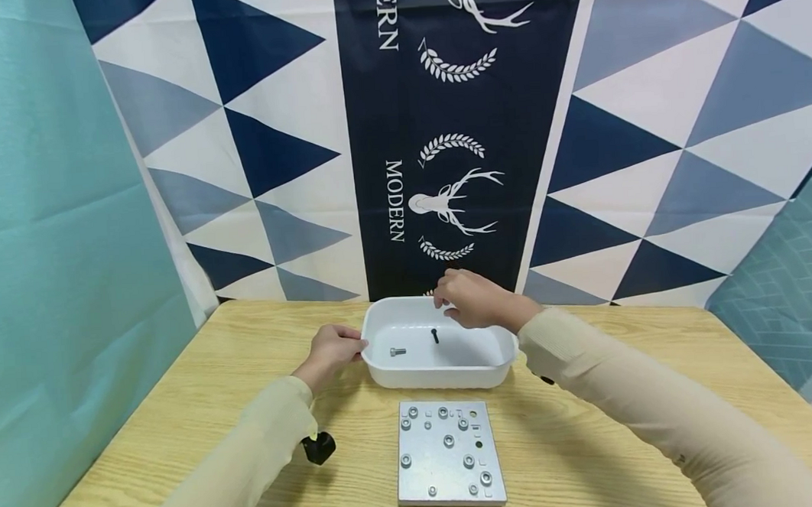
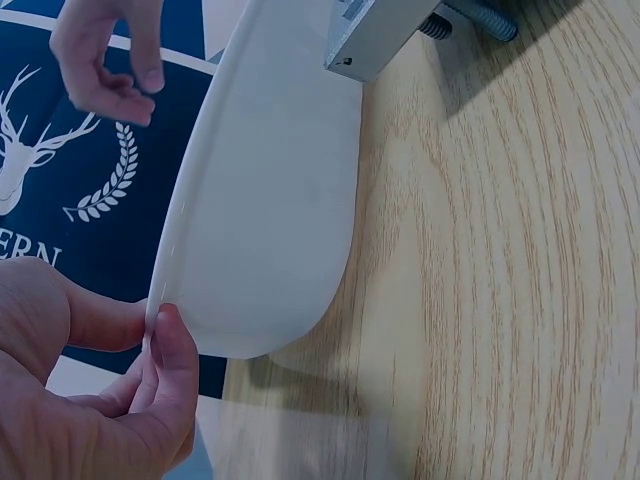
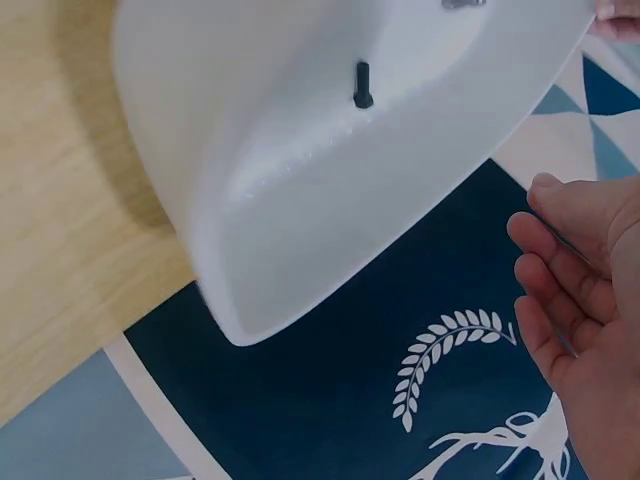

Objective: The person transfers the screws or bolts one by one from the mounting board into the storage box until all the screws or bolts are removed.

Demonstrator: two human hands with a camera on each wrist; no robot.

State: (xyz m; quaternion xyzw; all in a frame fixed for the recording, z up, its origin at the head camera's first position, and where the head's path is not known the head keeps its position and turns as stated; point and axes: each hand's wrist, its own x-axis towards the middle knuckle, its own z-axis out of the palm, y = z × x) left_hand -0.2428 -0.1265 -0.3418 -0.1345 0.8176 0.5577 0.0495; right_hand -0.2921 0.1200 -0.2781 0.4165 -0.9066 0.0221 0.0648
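Note:
A white plastic bin (image 1: 447, 378) stands on the table; in the left wrist view its side wall (image 2: 270, 200) fills the middle. My left hand (image 1: 331, 348) pinches the bin's left rim between thumb and fingers, as the left wrist view shows close up. Over the bin's back right part hovers my right hand (image 1: 473, 297), its fingers loosely bent with nothing between them in the right wrist view. Inside the bin lie a black screw (image 1: 435, 336) and a silver screw (image 1: 398, 352), apart from each other.
In front of the bin lies a silver metal plate (image 1: 434, 466) with several socket-head screws and a few holes in it. Wood-grain table (image 1: 581, 443) surrounds both. A patterned curtain (image 1: 290, 137) hangs right behind the table's back edge.

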